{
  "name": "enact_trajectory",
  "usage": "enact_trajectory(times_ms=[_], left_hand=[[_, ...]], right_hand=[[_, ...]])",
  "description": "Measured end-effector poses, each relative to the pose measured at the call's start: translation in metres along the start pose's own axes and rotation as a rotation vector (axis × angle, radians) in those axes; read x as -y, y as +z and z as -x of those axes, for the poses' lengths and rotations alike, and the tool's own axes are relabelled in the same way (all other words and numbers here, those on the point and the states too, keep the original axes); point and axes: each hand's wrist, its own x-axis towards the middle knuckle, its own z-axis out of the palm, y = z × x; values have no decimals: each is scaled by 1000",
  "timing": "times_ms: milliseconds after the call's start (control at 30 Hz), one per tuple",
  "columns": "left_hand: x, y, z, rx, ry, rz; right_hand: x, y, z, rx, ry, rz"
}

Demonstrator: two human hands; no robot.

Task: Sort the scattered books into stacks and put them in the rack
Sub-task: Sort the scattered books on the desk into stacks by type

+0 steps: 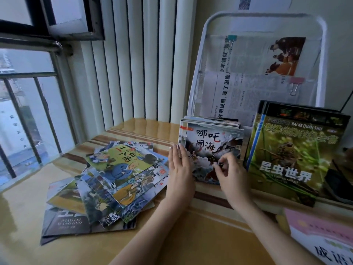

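Both hands meet at the small picture-book stack point(211, 148) standing in the white rack point(200, 73), left hand point(180, 169) flat against its left edge, right hand point(229, 173) fingers curled on its cover, while the scattered books point(114, 180) lie leftward, nearer the left hand.

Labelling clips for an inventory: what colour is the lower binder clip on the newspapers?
Pink, with a silver wire handle; seen in the head view.

Scattered books point(122, 178) left on table point(191, 241); upright stack point(212, 150) right of them, before rack point(265, 22); large books point(292, 155) rightmost.
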Motion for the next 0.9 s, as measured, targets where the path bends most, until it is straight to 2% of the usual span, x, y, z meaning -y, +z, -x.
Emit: enact_trajectory(times_ms=[100, 167, 200, 267, 333, 400, 500, 600, 733, 900], left_hand=[[15, -42, 1, -183, -55, 20], [50, -70, -8, -263, -117, -111], [72, -84, -15, -237, -173, -182], [120, -103, -23, -64, -299, -277], [157, -112, -22, 142, -388, -322], [174, -115, -18, 237, -405, -352], [169, -119, -9, 249, -324, -326], [159, -125, 5, 255, -275, -238], [148, -131, 32, 244, -275, -207], [136, -139, 62, 245, -291, -111]], right_hand=[[19, -10, 4, 213, 36, -209], [44, -16, 10, 462, 236, -425], [58, -18, 14, 604, 390, -536], [87, -19, 22, 886, 660, -666], [113, -13, 29, 1023, 770, -704], [131, -1, 32, 1018, 812, -733], [143, 18, 30, 943, 892, -807], [143, 36, 34, 798, 974, -943], [138, 52, 47, 685, 966, -997], [138, 52, 63, 583, 811, -822]])
